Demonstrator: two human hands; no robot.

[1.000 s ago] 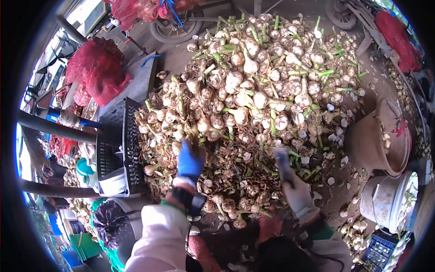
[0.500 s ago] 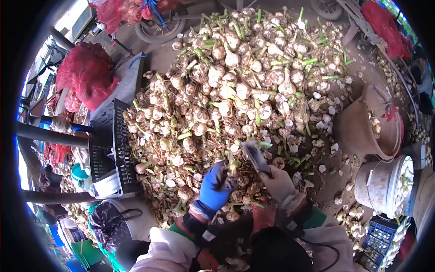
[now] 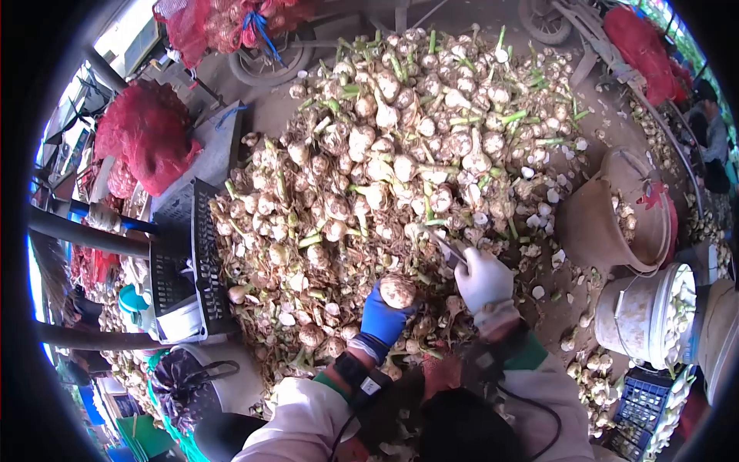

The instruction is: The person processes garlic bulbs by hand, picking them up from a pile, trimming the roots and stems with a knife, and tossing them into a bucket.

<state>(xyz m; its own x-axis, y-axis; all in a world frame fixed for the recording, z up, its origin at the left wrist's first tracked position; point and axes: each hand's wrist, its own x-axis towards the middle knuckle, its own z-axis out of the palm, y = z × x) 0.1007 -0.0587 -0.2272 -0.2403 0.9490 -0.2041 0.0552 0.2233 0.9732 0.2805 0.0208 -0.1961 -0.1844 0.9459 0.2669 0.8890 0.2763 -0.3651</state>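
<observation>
My left hand [image 3: 384, 317], in a blue glove, is closed around a garlic bulb [image 3: 398, 291] whose round, brownish end faces up. My right hand [image 3: 484, 282] wears a whitish glove and grips a knife [image 3: 448, 248]. The blade points up and to the left, apart from the bulb and over the heap. Both hands are above the near edge of a large pile of garlic [image 3: 369, 165], with bulbs, green stems, dry leaves and white trimmings mixed together.
Left stand a black plastic crate [image 3: 206, 254] and a red mesh sack [image 3: 146, 135]. On the right are a brown tub [image 3: 589, 223], a white bucket [image 3: 616, 316] of pale garlic pieces and a blue crate [image 3: 643, 408]. A wheel [image 3: 269, 65] stands at the back; another person sits far right.
The bulb in my left hand has turned, its round end now upward and no stem showing. My right hand has moved right and up with the knife, away from the left hand.
</observation>
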